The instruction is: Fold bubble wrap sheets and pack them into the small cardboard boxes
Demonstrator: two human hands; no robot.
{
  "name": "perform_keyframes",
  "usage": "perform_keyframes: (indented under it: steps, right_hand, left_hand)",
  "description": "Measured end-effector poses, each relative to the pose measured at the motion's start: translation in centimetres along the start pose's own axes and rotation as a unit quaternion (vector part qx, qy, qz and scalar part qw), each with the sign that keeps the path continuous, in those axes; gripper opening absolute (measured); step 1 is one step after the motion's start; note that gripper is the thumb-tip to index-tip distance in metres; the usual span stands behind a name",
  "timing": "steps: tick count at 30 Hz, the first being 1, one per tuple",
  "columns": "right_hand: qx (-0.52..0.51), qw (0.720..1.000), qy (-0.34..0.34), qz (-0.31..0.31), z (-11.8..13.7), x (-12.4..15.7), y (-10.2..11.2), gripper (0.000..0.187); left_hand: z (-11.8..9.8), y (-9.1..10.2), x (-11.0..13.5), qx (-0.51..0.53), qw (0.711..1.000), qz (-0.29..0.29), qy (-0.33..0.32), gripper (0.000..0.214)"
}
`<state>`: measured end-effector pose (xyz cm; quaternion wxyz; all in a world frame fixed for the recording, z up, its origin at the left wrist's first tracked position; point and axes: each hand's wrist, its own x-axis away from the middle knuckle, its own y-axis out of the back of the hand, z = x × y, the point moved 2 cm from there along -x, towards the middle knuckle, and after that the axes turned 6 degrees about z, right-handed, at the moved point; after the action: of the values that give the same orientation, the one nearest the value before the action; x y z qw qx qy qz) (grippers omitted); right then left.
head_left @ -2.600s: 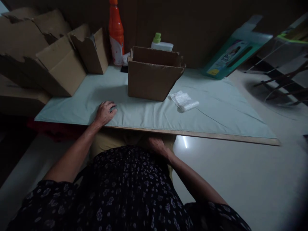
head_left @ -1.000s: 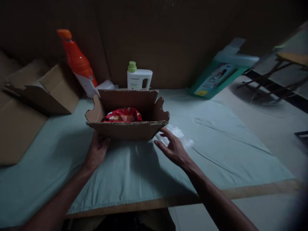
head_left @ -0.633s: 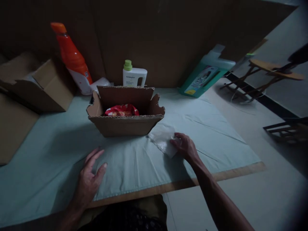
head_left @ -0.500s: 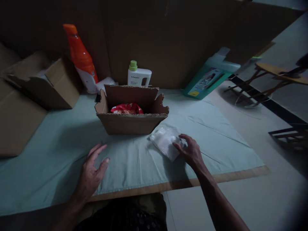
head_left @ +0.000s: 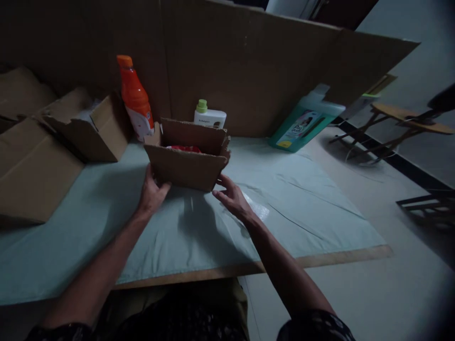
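Left hand (head_left: pixel 151 192) grips box (head_left: pixel 186 166) at left edge; right hand (head_left: pixel 232 199) (open, spread) beside its right corner.

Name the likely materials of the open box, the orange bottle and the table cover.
Box: brown cardboard, probably corrugated, matte; ragged torn rim and stiff flat walls. Orange bottle: probably glossy plastic, with an orange cap and a white label. Table cover: seemingly thin pale-green cloth, matte, with soft creases.

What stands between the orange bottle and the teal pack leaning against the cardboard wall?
In the head view, a white bottle with a green cap stands between the orange bottle and the teal pack, just behind the open cardboard box.
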<state>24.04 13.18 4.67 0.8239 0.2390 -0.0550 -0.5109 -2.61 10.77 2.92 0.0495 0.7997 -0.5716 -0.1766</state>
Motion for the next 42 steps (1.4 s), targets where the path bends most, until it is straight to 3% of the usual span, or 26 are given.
perform_keyframes:
  steps: [2, 4, 7, 9, 12, 15, 18, 23, 26, 28, 32, 34, 37, 39, 42]
  right_hand:
    - [0.070, 0.998, 0.004, 0.008, -0.3, 0.6, 1.7, 0.050]
    - [0.194, 0.980, -0.021, -0.029, -0.9, 2.4, 4.3, 0.037]
    - [0.356, 0.923, -0.127, -0.069, -2.4, 6.5, 7.8, 0.035]
    - [0.399, 0.891, -0.207, -0.060, -3.5, 9.0, 8.8, 0.033]
    - [0.394, 0.885, -0.246, -0.044, -4.5, 11.2, 8.1, 0.024]
    - [0.389, 0.888, -0.240, -0.059, -4.7, 11.6, 6.5, 0.031]
    - [0.401, 0.880, -0.247, -0.063, -4.3, 11.2, 5.4, 0.040]
    - [0.410, 0.883, -0.216, -0.075, -3.0, 10.6, 3.8, 0.017]
    - [0.390, 0.897, -0.171, -0.121, -1.9, 10.8, 2.5, 0.018]
    - [0.339, 0.921, -0.125, -0.143, -0.9, 11.0, 1.7, 0.020]
    - [0.236, 0.969, -0.046, -0.062, 1.0, 10.4, 0.5, 0.022]
    - [0.230, 0.972, -0.027, -0.042, 1.6, 9.3, 0.5, 0.022]
    - [0.221, 0.972, -0.042, -0.066, 1.5, 6.5, 0.8, 0.043]
    - [0.198, 0.975, -0.056, -0.078, 1.0, 4.1, 0.5, 0.055]
    - [0.156, 0.985, -0.044, -0.067, 0.1, 0.1, -0.1, 0.060]
  left_hand:
    - [0.5, 0.9, -1.1, -0.004, 0.999, -0.015, 0.032, 0.088]
    - [0.8, 1.9, -0.6, -0.033, 0.998, -0.014, 0.053, 0.088]
    - [0.8, 3.0, 3.3, -0.089, 0.995, 0.028, 0.029, 0.072]
    - [0.4, 3.1, 7.0, -0.113, 0.992, 0.055, 0.016, 0.059]
    - [-0.3, 2.5, 11.8, -0.131, 0.987, 0.089, 0.006, 0.045]
    - [-1.0, 1.3, 14.6, -0.139, 0.983, 0.117, -0.013, 0.037]
    - [-1.5, 0.6, 15.6, -0.134, 0.981, 0.137, -0.030, 0.034]
    - [-2.0, 0.2, 16.3, -0.117, 0.980, 0.156, -0.045, 0.032]
    - [-2.1, 0.0, 16.9, -0.104, 0.979, 0.170, -0.042, 0.031]
    - [-2.0, 0.3, 16.9, -0.089, 0.980, 0.171, -0.038, 0.031]
    - [-1.0, 2.2, 14.6, -0.065, 0.991, 0.116, -0.009, 0.044]
    - [-0.3, 3.4, 11.7, -0.054, 0.997, 0.061, 0.003, 0.054]
    - [0.8, 4.5, 5.8, -0.039, 0.999, -0.013, -0.004, 0.068]
    - [1.4, 4.1, 2.0, -0.032, 0.999, -0.036, 0.012, 0.077]
    - [1.6, 1.8, -1.6, -0.014, 0.999, -0.014, 0.030, 0.082]
